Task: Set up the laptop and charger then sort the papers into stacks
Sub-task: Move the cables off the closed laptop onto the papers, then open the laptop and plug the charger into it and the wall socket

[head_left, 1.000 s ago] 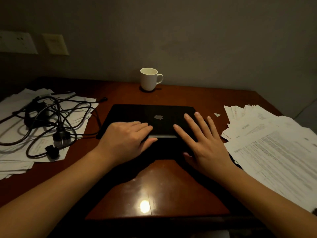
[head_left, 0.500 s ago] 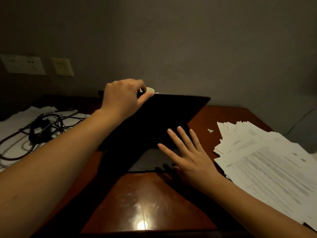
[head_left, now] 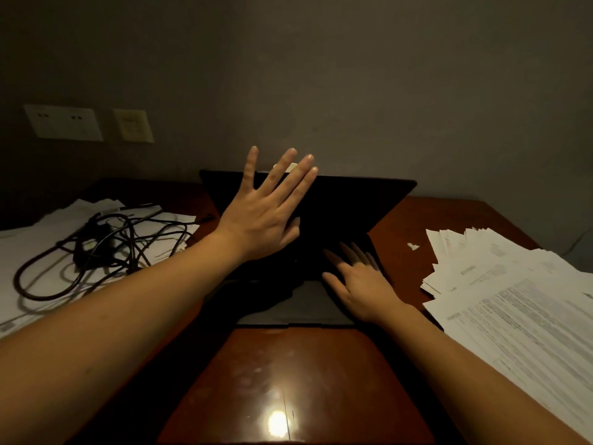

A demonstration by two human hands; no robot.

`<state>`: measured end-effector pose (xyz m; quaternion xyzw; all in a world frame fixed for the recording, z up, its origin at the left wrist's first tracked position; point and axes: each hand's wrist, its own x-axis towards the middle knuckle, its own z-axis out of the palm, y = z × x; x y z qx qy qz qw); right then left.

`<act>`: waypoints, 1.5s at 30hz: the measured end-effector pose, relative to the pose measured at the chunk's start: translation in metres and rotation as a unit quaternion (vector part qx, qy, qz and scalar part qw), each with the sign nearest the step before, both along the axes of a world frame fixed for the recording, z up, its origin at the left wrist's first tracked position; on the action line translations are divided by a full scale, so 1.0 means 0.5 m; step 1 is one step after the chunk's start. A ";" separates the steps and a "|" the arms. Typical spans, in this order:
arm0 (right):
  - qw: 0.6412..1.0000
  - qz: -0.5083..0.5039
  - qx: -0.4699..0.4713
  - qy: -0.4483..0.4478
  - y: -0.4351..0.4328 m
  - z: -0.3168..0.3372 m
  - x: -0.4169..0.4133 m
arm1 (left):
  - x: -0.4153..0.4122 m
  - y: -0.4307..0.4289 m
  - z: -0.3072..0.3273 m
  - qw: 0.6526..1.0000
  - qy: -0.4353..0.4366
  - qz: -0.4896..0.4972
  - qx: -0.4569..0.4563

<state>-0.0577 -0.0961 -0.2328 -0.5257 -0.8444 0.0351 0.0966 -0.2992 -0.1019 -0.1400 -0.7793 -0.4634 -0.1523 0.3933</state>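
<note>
A black laptop (head_left: 359, 200) stands open in the middle of the wooden desk (head_left: 288, 374), its dark screen tilted back. My left hand (head_left: 266, 207) is spread flat in front of the screen with straight fingers; whether it touches the screen I cannot tell. My right hand (head_left: 359, 281) lies flat on the laptop's base by the keyboard, slightly blurred. The black charger with tangled cables (head_left: 106, 245) lies on a paper pile (head_left: 32, 248) at the left. A fanned heap of printed papers (head_left: 513, 303) covers the desk's right side.
A wall socket plate (head_left: 62, 122) and a beige switch plate (head_left: 133, 125) sit on the wall at the left. A white mug (head_left: 290, 167) peeks over the screen's top edge behind my fingers. A small paper scrap (head_left: 413, 246) lies right of the laptop.
The lid, closed a second ago, was lifted by my left hand and now stands open. That hand has let go of the lid's edge and spread its fingers. The right hand stays on the base.
</note>
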 end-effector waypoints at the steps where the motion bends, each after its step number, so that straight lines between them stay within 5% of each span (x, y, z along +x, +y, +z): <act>1: 1.000 -0.007 0.008 0.000 0.006 -0.003 -0.008 | 0.004 0.006 0.002 1.000 -0.005 0.011 -0.004; 13: 1.000 -0.015 0.001 -0.004 0.024 -0.012 -0.030 | 0.051 0.164 0.089 0.967 -0.157 0.107 -0.172; 22: 1.000 -0.007 -0.010 0.021 0.026 -0.009 -0.027 | 0.024 0.241 0.156 0.918 -0.175 0.091 -0.344; 35: 1.000 -0.005 -0.022 0.008 0.025 -0.009 -0.029 | 0.027 0.254 0.136 0.930 -0.142 0.106 -0.321; 41: 1.000 -0.005 -0.029 0.010 0.021 -0.005 -0.031 | 0.012 0.216 0.067 0.957 -0.137 0.109 -0.231; 45: 0.999 -0.009 -0.036 0.006 0.021 0.004 -0.035 | -0.011 0.133 0.014 0.942 -0.131 0.125 -0.283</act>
